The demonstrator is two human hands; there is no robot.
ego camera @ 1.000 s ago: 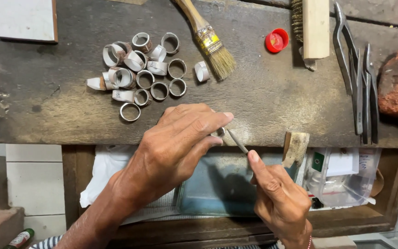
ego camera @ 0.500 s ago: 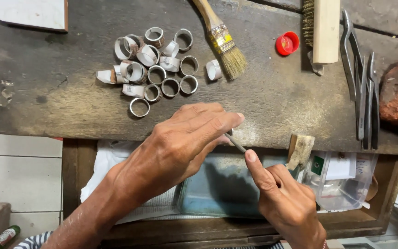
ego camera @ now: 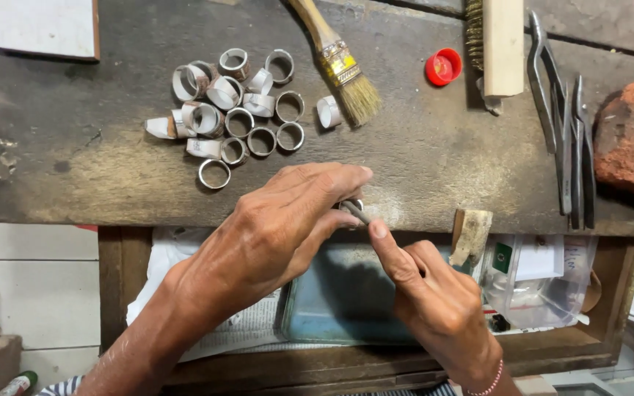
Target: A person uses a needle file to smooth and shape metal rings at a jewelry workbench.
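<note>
1. A small metal ring (ego camera: pixel 352 206) is pinched in the curled fingers of the left hand (ego camera: pixel 280 227) at the front edge of the surface (ego camera: pixel 420 154); most of the ring is hidden.
2. A slim file (ego camera: pixel 359 213) is gripped in the closed right hand (ego camera: pixel 434 301), its forefinger laid along the tool and its tip set against the ring.
3. The step in hand is judged to be the filing of one ring; steady pressure and a firm pinch would be called for by the next stroke.
4. A cluster of rings (ego camera: pixel 236 110) is seen at 11 o'clock from the hands, a paintbrush (ego camera: pixel 339 62) at 12, a red cap (ego camera: pixel 443 67) and wire brush (ego camera: pixel 494 45) at 1, pliers (ego camera: pixel 563 139) and a brick (ego camera: pixel 632 139) at 2.
5. An open drawer (ego camera: pixel 603 345) lies below, with a blue tray (ego camera: pixel 346 301) and plastic bags (ego camera: pixel 544 286); tiled wall is seen at 8 o'clock.
</note>
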